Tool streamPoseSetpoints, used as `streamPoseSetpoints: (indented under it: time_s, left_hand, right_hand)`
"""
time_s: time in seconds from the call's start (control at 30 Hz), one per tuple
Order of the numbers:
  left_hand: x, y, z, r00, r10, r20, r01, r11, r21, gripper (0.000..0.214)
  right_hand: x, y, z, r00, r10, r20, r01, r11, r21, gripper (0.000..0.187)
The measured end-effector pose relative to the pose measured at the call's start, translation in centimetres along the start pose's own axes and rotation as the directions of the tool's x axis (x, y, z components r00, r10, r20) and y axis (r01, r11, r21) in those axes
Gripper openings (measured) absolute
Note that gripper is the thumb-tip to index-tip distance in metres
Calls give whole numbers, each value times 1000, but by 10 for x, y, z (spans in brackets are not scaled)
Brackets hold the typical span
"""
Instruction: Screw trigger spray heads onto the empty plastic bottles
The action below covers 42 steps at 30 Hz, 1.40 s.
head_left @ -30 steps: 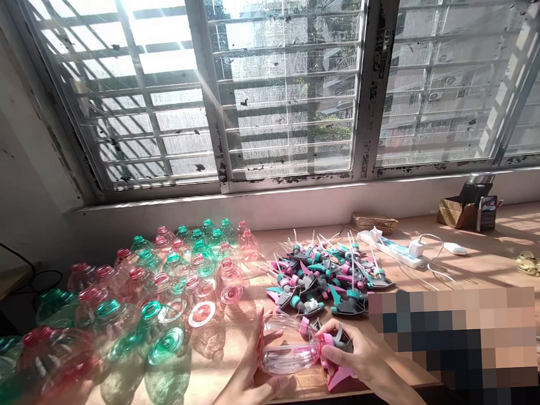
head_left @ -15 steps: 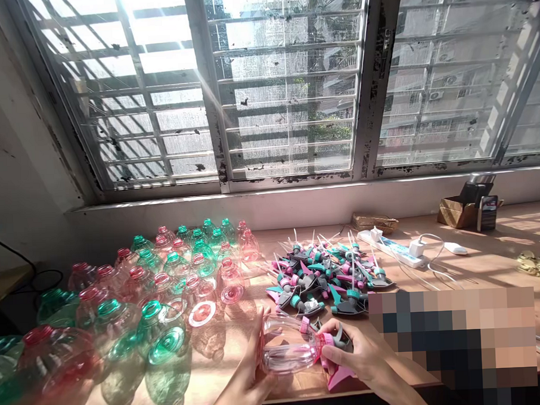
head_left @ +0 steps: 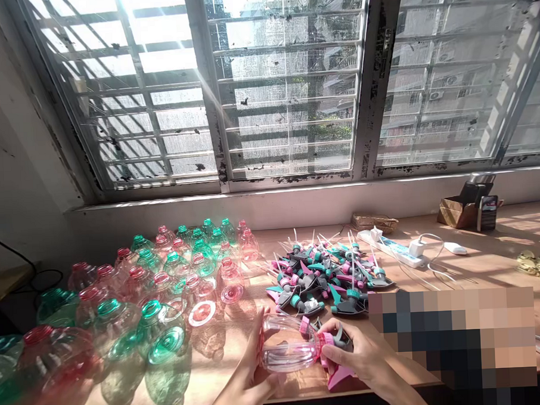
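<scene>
A clear pink bottle (head_left: 289, 354) lies on its side in the air above the table's front edge. My left hand (head_left: 250, 373) is wrapped round its base end. At the neck, my right hand (head_left: 359, 354) pinches the pink collar of a trigger spray head (head_left: 343, 339), whose grey body is partly hidden by the fingers. The collar sits against the bottle's neck; how tightly it is screwed on I cannot tell. Just beyond my hands is a heap of spray heads (head_left: 324, 275) in grey, pink and teal, with white tubes sticking up.
Several open-necked bottles, such as a green one (head_left: 157, 333) and a pink one (head_left: 231, 282), stand upright on the left of the table. A white power strip (head_left: 395, 249) with plugs lies behind the heap. Further right are a phone (head_left: 488, 212) and a cardboard box (head_left: 452, 212).
The bottle looks turned slightly about its long axis, and my left hand has shifted a little with it. My right hand stays at the collar.
</scene>
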State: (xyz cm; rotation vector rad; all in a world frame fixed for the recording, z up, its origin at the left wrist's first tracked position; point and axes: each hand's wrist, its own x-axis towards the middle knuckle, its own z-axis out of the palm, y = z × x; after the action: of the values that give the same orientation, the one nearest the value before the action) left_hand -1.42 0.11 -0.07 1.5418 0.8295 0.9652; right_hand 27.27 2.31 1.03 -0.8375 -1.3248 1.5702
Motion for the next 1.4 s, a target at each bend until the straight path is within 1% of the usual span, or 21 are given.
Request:
streamPoseSetpoints:
  time_s: [0.07, 0.13, 0.23, 0.37, 0.5, 0.63, 0.7, 0.9, 0.97, 1.03, 1.17, 1.27, 1.4]
  left_hand:
    - [0, 0, 0, 1000, -9, -5, 9, 1000, 15, 104]
    - [1, 1, -1, 1000, -7, -9, 7, 999, 34, 105]
    - [3, 1, -1, 1000, 20, 0, -20, 999, 26, 101]
    - [4, -5, -2, 999, 49, -1, -49, 999, -23, 96]
    - [4, -9, -2, 999, 45, -8, -45, 997, -68, 90]
    - [5, -5, 0, 1000, -9, -5, 8, 997, -77, 105]
    - [6, -3, 1, 1000, -18, -8, 18, 997, -73, 109]
    - [5, 1, 1, 1000, -3, -16, 2, 999, -33, 93]
    - [5, 3, 2, 1000, 10, -6, -11, 999, -46, 92]
    - [5, 3, 2, 1000, 16, 3, -16, 998, -56, 97]
    - [5, -4, 0, 999, -5, -38, 5, 1000, 9, 107]
    - [4, -13, -4, 999, -4, -36, 4, 1000, 10, 101]
    - [5, -19, -4, 998, 61, -18, -62, 996, -58, 95]
  right_hand:
    - [0, 0, 0, 1000, -4, 4, 4, 1000, 0, 47]
    - [1, 1, -1, 1000, -4, 4, 4, 1000, -4, 47]
    - [1, 1, 0, 1000, 0, -6, 0, 1000, -12, 48]
    - [0, 0, 1, 1000, -2, -19, 2, 1000, -17, 47]
    - [-1, -1, 2, 1000, 3, -4, -3, 1000, 4, 47]
    - [1, 3, 0, 1000, -5, -7, 5, 1000, -7, 48]
    - [2, 5, -1, 1000, -9, -10, 9, 1000, -12, 49]
    - [1, 3, 0, 1000, -11, -17, 10, 1000, -29, 48]
    - [1, 3, 1, 999, -22, -23, 21, 1000, -20, 48]
    - [1, 3, 1, 999, -29, -37, 29, 1000, -7, 48]
    - [2, 6, 0, 998, -25, -60, 24, 1000, -16, 50]
    - [3, 7, -1, 999, -32, -44, 31, 999, -22, 50]
    - [3, 5, -1, 999, -41, -34, 41, 999, 8, 48]
